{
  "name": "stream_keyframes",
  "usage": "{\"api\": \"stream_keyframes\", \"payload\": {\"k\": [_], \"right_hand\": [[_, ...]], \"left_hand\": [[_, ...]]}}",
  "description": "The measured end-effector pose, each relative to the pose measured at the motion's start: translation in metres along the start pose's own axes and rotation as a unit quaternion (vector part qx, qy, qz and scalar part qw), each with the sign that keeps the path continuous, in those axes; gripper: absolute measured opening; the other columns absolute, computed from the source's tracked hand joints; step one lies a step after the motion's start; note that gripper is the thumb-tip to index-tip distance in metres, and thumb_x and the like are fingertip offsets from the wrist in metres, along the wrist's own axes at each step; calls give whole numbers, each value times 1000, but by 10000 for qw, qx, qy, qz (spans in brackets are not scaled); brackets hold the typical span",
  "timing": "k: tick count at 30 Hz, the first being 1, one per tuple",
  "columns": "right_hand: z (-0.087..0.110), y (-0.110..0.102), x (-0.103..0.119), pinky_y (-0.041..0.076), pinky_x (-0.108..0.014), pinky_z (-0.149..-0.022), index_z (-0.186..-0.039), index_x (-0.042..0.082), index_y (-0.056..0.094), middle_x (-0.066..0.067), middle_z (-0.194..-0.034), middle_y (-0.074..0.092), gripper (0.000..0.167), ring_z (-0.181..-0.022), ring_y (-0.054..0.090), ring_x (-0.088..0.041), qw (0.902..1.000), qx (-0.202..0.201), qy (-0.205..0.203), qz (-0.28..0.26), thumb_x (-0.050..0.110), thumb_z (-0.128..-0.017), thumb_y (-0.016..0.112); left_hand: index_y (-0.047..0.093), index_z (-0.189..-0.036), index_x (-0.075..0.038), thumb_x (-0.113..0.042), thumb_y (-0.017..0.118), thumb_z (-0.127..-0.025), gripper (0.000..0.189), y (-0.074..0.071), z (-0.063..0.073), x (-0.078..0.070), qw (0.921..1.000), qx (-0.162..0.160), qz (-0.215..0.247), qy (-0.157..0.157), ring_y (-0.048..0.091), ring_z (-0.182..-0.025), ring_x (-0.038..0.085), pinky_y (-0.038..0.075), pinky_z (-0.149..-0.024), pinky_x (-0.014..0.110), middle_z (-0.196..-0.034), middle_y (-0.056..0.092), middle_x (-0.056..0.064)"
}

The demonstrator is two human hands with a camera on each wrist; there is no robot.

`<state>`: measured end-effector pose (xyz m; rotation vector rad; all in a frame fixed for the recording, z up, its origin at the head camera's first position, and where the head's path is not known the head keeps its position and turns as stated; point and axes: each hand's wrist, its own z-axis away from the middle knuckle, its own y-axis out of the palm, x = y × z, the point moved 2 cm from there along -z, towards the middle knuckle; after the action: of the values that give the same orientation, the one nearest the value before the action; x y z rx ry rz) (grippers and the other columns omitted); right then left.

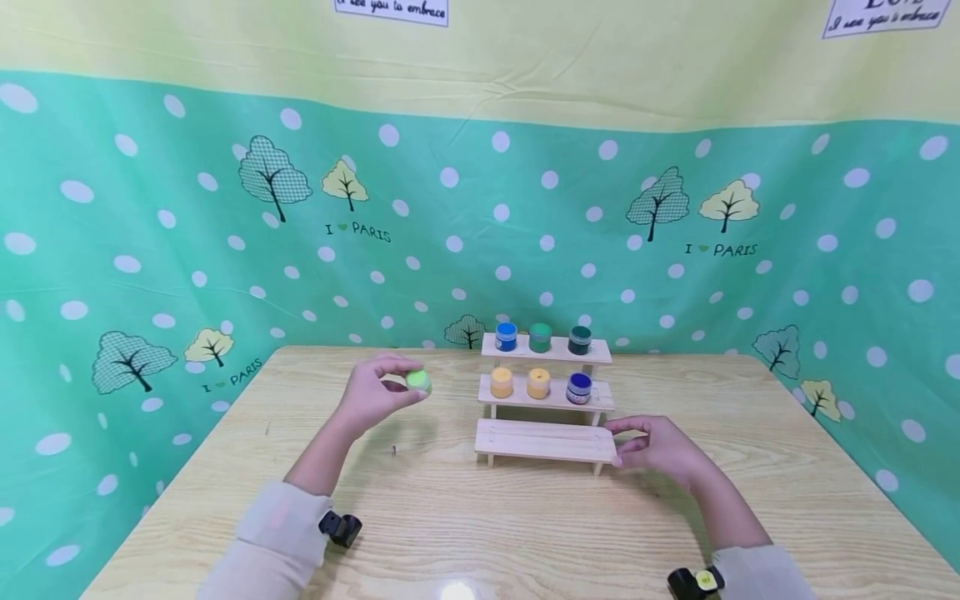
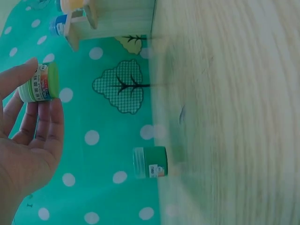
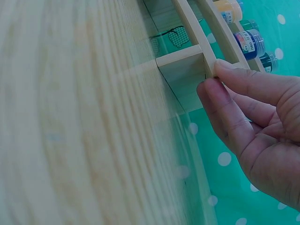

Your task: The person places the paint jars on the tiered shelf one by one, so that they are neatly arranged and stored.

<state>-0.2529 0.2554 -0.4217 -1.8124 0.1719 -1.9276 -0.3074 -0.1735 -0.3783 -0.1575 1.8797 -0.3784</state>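
My left hand point(image 1: 377, 390) holds a light green paint jar point(image 2: 41, 83) between thumb and fingers, above the table and left of a three-step wooden rack point(image 1: 547, 439). At the rack's right end, the thumb and fingertips of my right hand point(image 1: 660, 450) pinch the edge of the lowest step, which bears no jar. On the top step stand a blue jar point(image 1: 506, 337), a green jar point(image 1: 540, 337) and a dark green jar point(image 1: 580, 340). The middle step carries two yellow-orange jars point(image 1: 501, 382) and a dark blue jar point(image 1: 579, 388).
Another green jar point(image 2: 154, 162) stands on the wooden table point(image 1: 480, 533) in the left wrist view; the head view does not show it. A green dotted cloth point(image 1: 420, 208) hangs behind the table and along its sides.
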Motion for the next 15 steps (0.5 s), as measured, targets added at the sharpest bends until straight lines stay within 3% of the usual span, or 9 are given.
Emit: {"api": "stream_keyframes", "payload": {"k": [4, 15], "right_hand": [[0, 0, 0, 58, -36, -77, -128, -7, 57, -20, -110, 67, 58, -89, 69, -27, 10000, -10, 2, 37, -2, -75, 80], [0, 1, -1, 58, -37, -77, -128, -9, 56, -23, -112, 65, 57, -89, 69, -28, 10000, 42, -9, -88, -5, -76, 78]], "left_hand": [[71, -112, 0, -4, 84, -73, 41, 8, 3, -1, 9999, 111, -60, -33, 64, -93, 28, 58, -75, 27, -115, 62, 11], [72, -109, -1, 1, 84, -71, 40, 26, 6, -7, 9995, 295, 103, 109, 62, -98, 33, 58, -77, 28, -112, 62, 10]]}}
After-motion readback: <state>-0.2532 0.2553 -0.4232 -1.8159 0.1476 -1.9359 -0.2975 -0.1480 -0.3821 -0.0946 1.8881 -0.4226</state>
